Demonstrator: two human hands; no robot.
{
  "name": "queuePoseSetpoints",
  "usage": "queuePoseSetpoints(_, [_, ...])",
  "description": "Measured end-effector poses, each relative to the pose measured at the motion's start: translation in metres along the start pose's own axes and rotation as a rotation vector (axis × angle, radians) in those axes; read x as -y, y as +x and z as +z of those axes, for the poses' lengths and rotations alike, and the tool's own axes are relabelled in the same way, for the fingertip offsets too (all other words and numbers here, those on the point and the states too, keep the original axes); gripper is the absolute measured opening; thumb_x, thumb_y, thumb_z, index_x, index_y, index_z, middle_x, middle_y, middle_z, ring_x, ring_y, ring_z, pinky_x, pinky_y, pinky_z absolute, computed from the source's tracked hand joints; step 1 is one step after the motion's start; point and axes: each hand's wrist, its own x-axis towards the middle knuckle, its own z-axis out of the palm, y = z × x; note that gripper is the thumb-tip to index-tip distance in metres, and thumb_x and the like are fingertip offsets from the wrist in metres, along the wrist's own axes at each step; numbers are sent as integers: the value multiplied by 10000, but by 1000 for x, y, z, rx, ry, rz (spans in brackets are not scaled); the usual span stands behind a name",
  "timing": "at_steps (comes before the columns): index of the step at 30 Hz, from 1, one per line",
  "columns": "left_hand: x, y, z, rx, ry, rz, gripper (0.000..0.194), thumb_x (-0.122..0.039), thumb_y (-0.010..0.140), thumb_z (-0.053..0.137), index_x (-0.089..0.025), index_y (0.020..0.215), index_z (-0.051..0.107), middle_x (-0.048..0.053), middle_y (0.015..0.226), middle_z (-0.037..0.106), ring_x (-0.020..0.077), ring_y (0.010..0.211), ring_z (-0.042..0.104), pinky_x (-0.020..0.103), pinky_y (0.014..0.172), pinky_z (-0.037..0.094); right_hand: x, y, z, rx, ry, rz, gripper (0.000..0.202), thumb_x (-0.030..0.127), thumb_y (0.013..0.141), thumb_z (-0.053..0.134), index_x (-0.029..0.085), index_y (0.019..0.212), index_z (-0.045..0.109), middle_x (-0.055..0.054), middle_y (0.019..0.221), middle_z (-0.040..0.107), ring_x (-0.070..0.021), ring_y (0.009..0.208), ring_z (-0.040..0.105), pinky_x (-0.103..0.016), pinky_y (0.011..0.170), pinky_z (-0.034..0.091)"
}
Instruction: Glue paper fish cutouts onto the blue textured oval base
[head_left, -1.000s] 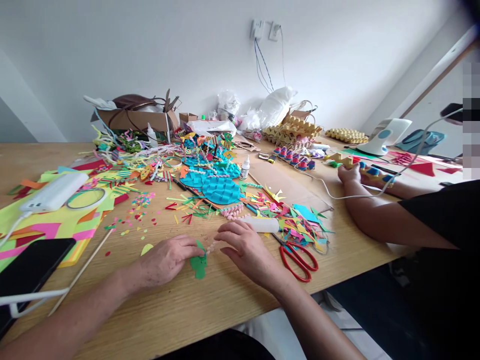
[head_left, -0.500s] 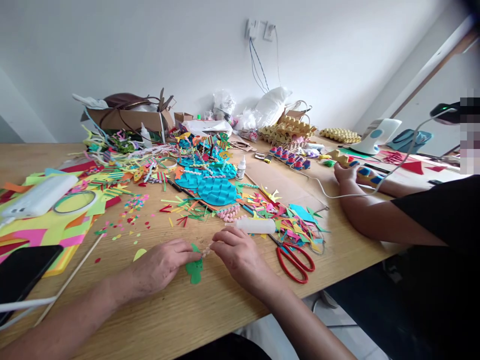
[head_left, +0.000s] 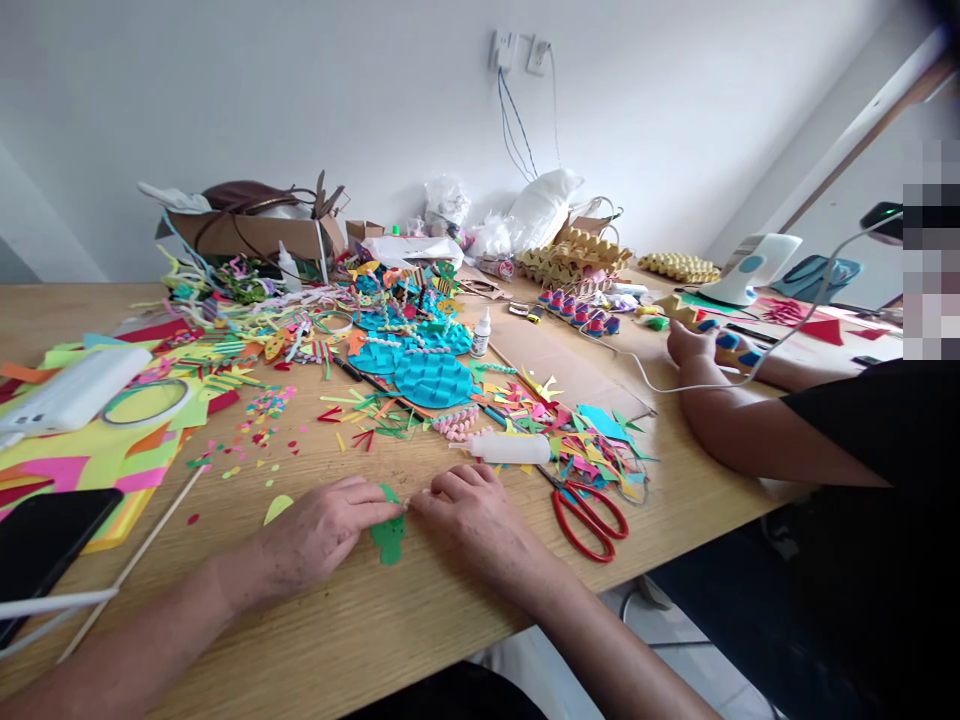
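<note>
A green paper cutout (head_left: 388,543) lies on the wooden table (head_left: 330,640) in front of me. My left hand (head_left: 324,528) presses its index fingertip on the cutout's upper right part. Just right of it, my right hand (head_left: 474,515) is closed, its fingertips around a small pale twisted strand that barely shows at the cutout's edge. Most of that strand is hidden by the fingers. Beyond my right hand lies a white squeeze bottle (head_left: 510,448). Red-handled scissors (head_left: 591,522) rest to the right, and a yellow paper oval (head_left: 278,509) lies by my left hand.
Paper scraps (head_left: 592,450) surround the scissors' blades. Blue scaly shapes (head_left: 433,380) and a small glue bottle (head_left: 481,335) stand farther back. A phone (head_left: 56,530) and thin stick (head_left: 139,555) lie left. At right, another person's arm (head_left: 720,420) rests on the table.
My right hand has lowered toward the table and its fingers have closed in beside the cutout, covering more of the pale strand. My left hand stays on the cutout.
</note>
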Motion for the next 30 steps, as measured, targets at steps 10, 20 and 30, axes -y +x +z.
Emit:
queuePoseSetpoints(10, [0, 0, 0, -31, 15, 5, 520, 26, 755, 332, -218, 1154, 560, 45, 1029, 616, 165, 948, 557, 287, 837, 463, 0, 10, -1, -41, 45, -42, 122, 219, 875, 488, 226, 951, 584, -15, 878, 595, -157, 871, 468, -301, 770, 289])
queuePoseSetpoints(20, [0, -1, -1, -44, 49, -32, 501, 7, 766, 320, -205, 1154, 555, 56, 1063, 617, 179, 984, 554, 311, 862, 469, -2, 24, 12, -40, 7, -42, 115, 267, 863, 510, 211, 814, 599, -16, 820, 600, -156, 785, 464, -304, 698, 261])
queuePoseSetpoints(30, [-1, -3, 0, -40, 42, -7, 475, 4, 781, 340, -210, 1134, 577, 57, 1079, 603, 183, 971, 540, 311, 846, 467, 0, 21, 10, -52, 48, -71, 136, 266, 880, 484, 202, 866, 604, -7, 778, 623, -142, 768, 487, -299, 721, 255])
